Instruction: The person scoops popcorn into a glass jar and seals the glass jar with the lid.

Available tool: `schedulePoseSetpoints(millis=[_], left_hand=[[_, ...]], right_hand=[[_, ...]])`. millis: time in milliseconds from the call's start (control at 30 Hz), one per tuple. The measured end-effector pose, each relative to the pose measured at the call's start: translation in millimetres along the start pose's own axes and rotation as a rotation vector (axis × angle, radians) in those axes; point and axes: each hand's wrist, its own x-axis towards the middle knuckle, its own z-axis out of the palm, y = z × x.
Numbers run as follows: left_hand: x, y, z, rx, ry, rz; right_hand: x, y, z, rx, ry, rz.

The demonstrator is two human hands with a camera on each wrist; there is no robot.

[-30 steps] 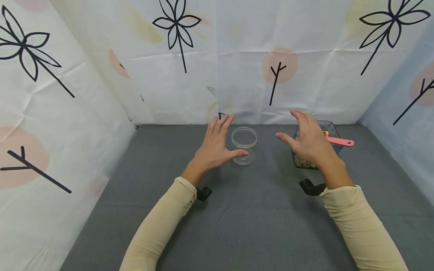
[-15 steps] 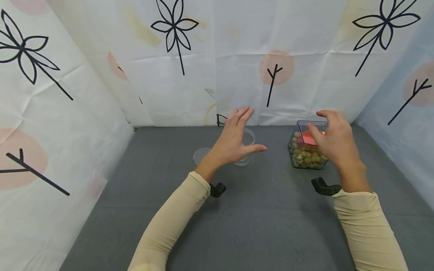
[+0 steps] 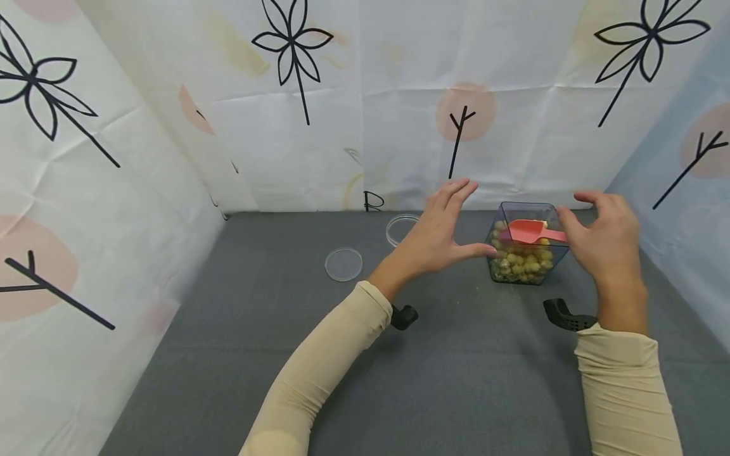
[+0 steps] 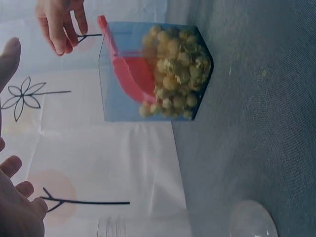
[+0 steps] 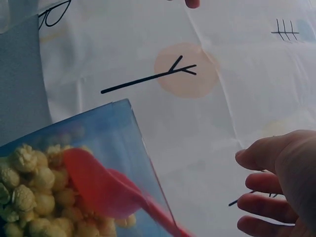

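Observation:
A clear square-mouthed container (image 3: 516,269) holds pale yellow popcorn (image 4: 177,74). Leaning in it is a pink scoop (image 3: 527,231), its handle sticking out over the right rim. My left hand (image 3: 430,244) hovers left of the container, fingers spread and thumb pointing toward it; it holds nothing. On the container's other side my right hand (image 3: 610,244) is raised near the scoop's handle, fingers apart. In the right wrist view a gap shows between that hand (image 5: 286,182) and the scoop (image 5: 103,187).
Behind my left hand stands a clear round cup (image 3: 401,228), mostly hidden. A clear round lid (image 3: 343,264) lies flat to its left on the grey tabletop (image 3: 456,392). Patterned white cloth (image 3: 410,126) walls the back and sides.
Both hands have moved right, the left from beside the cup toward the container, the right from over the container to its right side. The lid and scoop have come into fuller view.

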Motion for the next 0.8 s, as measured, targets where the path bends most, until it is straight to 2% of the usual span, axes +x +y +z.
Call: schedulePoseSetpoints(millis=[133, 367, 467, 667, 800], left_hand=[[12.0, 6.6, 10.3, -0.009, -0.034, -0.006], [35.1, 9.6, 29.3, -0.069, -0.087, -0.078], [44.7, 10.1, 39.5, -0.102, -0.092, -0.087], [59.3, 9.5, 61.9, -0.118, -0.080, -0.095], [65.4, 7.4, 75.8, -0.112, -0.063, -0.131]], right_hand=[[-4, 8, -0.1, -0.004, -0.027, 0.086], [-9, 18, -0.5, 0.016, -0.090, 0.235], [-10, 23, -2.3, 0.034, -0.109, 0.306], [-8, 31, -6.3, -0.013, -0.264, 0.447], [-8, 33, -4.7, -0.053, -0.334, 0.473]])
